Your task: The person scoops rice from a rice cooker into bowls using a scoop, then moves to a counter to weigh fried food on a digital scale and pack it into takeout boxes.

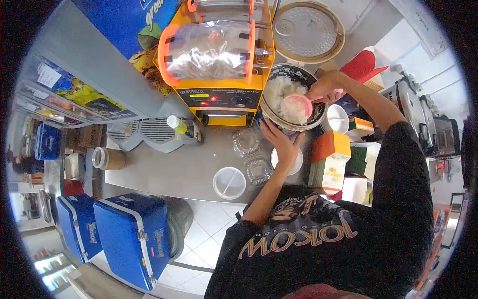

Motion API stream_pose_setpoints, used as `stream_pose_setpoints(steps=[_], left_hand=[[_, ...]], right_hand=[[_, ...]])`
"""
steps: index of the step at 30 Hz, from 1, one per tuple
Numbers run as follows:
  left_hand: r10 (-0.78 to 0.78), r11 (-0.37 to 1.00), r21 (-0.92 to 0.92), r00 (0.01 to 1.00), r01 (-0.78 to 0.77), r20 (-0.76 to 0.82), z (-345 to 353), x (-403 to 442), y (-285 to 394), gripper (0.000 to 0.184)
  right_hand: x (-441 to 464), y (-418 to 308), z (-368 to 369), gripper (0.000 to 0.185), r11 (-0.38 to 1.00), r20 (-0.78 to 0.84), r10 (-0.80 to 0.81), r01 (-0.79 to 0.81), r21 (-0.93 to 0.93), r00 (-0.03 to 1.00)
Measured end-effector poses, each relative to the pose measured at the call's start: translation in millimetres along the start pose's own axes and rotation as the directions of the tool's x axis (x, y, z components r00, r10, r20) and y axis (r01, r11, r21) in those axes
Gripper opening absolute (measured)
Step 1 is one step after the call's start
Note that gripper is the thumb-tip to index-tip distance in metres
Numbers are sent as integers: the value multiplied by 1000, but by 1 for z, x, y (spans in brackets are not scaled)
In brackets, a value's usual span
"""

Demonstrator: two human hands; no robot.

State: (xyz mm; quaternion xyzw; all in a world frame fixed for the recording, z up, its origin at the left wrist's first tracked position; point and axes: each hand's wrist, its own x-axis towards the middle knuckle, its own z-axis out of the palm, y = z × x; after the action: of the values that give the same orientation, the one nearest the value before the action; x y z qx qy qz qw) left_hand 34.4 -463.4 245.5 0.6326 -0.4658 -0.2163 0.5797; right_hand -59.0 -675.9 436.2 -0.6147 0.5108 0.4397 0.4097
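Note:
A rice cooker (314,130) stands at the upper right of the bench, its round pot partly filled with white rice (282,89). My right hand (326,88) is closed around a pink scoop (285,110) over the pot. White rice fills the scoop's round cup. Against the near side of the cooker, just below the rim, my left hand (281,144) rests with its fingers spread. Under that hand and wrist is a white round bowl (298,162), partly covered. Two clear plastic containers (246,141) lie to the left of it. A divided white round bowl (229,183) sits at the bench edge.
An orange-yellow cup sealer (219,97) with a film roll stands left of the cooker. The cooker's raised lid (309,31) is behind. Orange and white cartons (330,162) and another divided bowl (335,119) are at right. Blue cooler boxes (130,234) stand on the left.

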Motion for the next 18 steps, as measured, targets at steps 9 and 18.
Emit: stream_pose_setpoints(steps=[9, 18], left_hand=[[41, 960, 266, 982, -90, 186, -64, -33, 5, 123], [-66, 884, 404, 795, -234, 603, -82, -60, 1, 137]], right_hand=[[-5, 89, 37, 36, 737, -108, -146, 180, 651, 983], [-54, 82, 198, 42, 661, -744, -237, 665, 348, 625]])
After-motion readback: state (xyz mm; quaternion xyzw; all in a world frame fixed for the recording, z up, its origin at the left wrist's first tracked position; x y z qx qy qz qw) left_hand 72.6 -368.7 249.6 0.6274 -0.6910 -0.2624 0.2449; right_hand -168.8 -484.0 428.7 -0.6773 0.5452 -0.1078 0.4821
